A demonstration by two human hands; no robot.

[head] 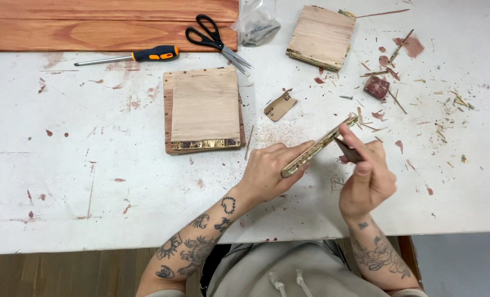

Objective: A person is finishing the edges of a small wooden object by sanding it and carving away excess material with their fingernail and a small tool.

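Left hand (270,170) has a thin wooden strip (319,146) pinched along its near end, fingers closed around it, holding it edge-up and tilted just above the white surface (63,181), a bit right of the middle and toward the front edge. Right hand (366,179) is right beside it, fingers closed on a small dark flat piece (348,150) that's pressed against the side of the strip. Can't tell exactly what that piece is, looks like a scrap of sanding block or similar.

Just behind the left hand, near the middle of the surface, sits a square wooden block (204,110) with a gold-ish bottom edge. A small folded bit of cardboard (281,105) lies between that block and the strip. Another wooden block (321,37) is up by the back edge, with a clear plastic bag (256,23) next to it. Black scissors (215,39) and an orange-handled screwdriver (132,55) lie along the back edge too, against reddish wooden planks (91,25). Splinters and a small red block (377,87) are scattered toward the right side.
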